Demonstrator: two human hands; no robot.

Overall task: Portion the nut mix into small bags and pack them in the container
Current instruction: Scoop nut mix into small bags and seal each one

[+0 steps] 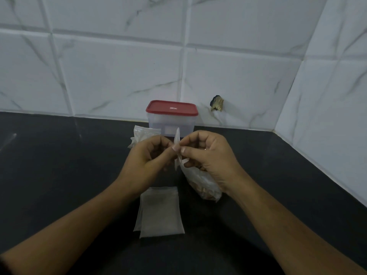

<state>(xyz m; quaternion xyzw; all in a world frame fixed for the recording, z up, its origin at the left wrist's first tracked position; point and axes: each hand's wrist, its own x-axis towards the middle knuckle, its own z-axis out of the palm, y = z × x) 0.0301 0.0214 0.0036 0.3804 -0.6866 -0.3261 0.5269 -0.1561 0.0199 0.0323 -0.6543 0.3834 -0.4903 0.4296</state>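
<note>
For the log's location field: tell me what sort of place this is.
Probably a home kitchen corner: a dark stone-like countertop, white marble-veined wall tiles behind it, and a clear plastic food container with a red lid standing against the wall.

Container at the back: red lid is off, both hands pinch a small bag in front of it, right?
No: the head view shows the red lid on the container. The left hand and right hand do pinch a small bag in front of it.

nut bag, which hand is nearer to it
Right. The right hand lies against the nut bag, above it; the left hand is apart, to its left. Both pinch a small bag.
</note>
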